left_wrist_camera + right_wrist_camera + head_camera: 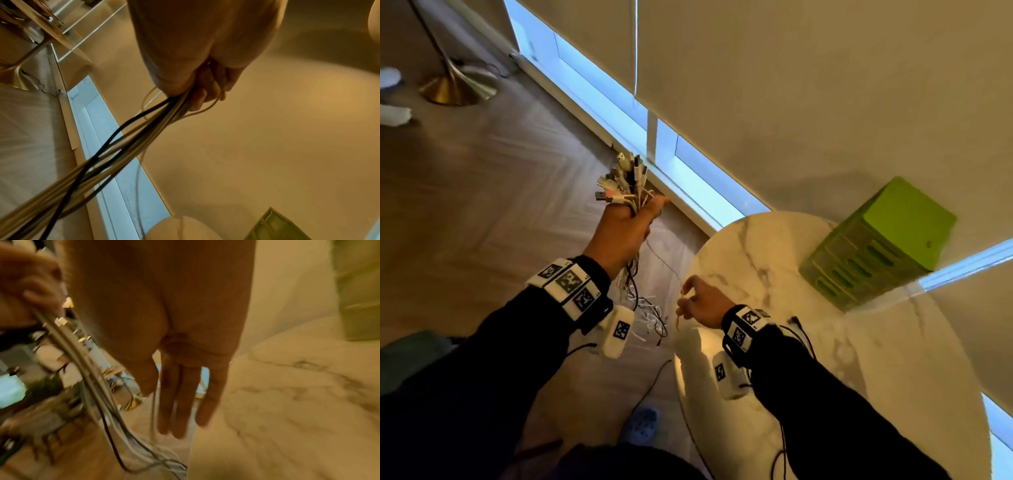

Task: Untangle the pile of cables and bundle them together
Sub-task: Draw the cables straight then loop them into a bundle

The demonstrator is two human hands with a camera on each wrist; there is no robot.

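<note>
Our left grip [625, 229] clenched the cables [627, 178] in a fist, plugs fanned above, cords hanging below to the floor. Our right grip [700, 299], fingers loosely spread, hovered over the tabletop [808, 359] edge beside one thin strand; whether it pinched that strand we could not tell.

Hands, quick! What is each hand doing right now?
Left hand: grips the bunch of cables, plug ends up.
Right hand: fingers mostly straight, thumb and finger pinching one thin cable.

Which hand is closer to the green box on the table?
Right. The right hand hangs over the near edge of the table, across it from the green box. The left hand is raised over the floor beyond the table's edge, gripping the cables.
</note>
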